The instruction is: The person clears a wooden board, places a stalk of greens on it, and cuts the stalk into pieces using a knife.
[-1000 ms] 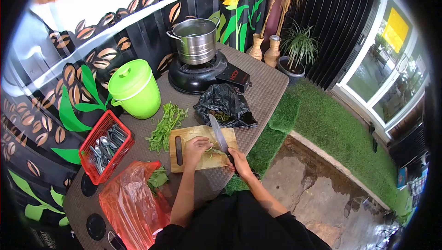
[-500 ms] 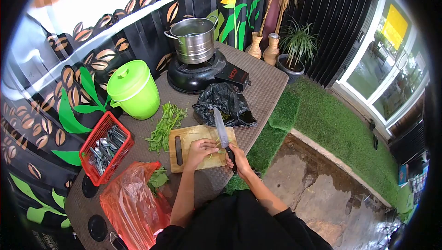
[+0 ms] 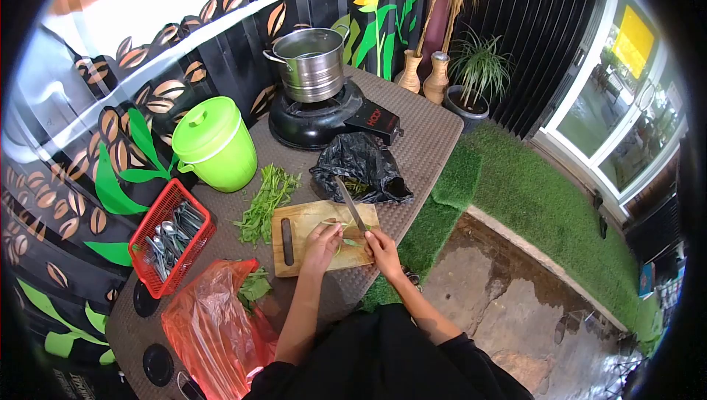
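Note:
Over the wooden cutting board [image 3: 298,220], my left hand [image 3: 322,247] is closed with its fingertips pinched on a thin green stem [image 3: 336,225]. A small leaf lies just beside it. My right hand [image 3: 383,254] grips the handle of a kitchen knife [image 3: 349,204] at the board's right side, its blade pointing up and away toward the black plastic bag [image 3: 359,167]. That bag stands open with some greens inside. A pile of leafy greens [image 3: 266,206] rests on the table left of the board.
A red basket of cutlery [image 3: 171,236] and a lidded green bucket [image 3: 215,146] stand on the left. At the back, a metal pot [image 3: 312,76] sits on a black gas stove [image 3: 309,125]. A red plastic bag [image 3: 210,326] with greens lies near my left arm.
The knife has turned so its blade now looks narrower and leans further left. My right hand has shifted slightly, and my left fingers have moved a little toward the blade.

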